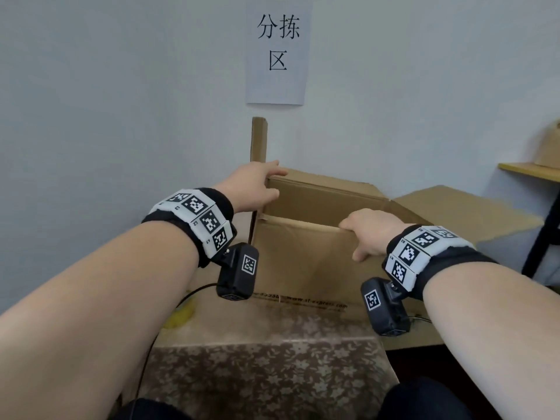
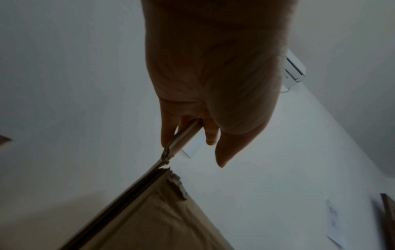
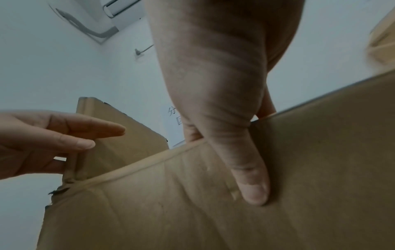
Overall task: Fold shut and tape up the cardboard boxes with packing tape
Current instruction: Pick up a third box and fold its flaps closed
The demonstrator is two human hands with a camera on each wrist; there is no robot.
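A brown cardboard box (image 1: 303, 268) stands in front of me with its flaps up. The left flap (image 1: 258, 137) is upright and edge-on, and the right flap (image 1: 454, 213) lies spread outward. My left hand (image 1: 257, 186) holds the left flap low down; in the left wrist view the flap's edge (image 2: 181, 137) runs between its fingers (image 2: 169, 133). My right hand (image 1: 369, 234) grips the near flap (image 3: 149, 211): thumb (image 3: 252, 186) pressed on its outer face, the other fingers hooked over its top edge. No tape shows in any view.
A paper sign (image 1: 277, 50) hangs on the white wall behind the box. A wooden shelf (image 1: 530, 169) at the right carries another cardboard item (image 1: 550, 147). A floral cloth (image 1: 266, 374) covers the surface before me, and a yellow object (image 1: 181, 313) lies left of the box.
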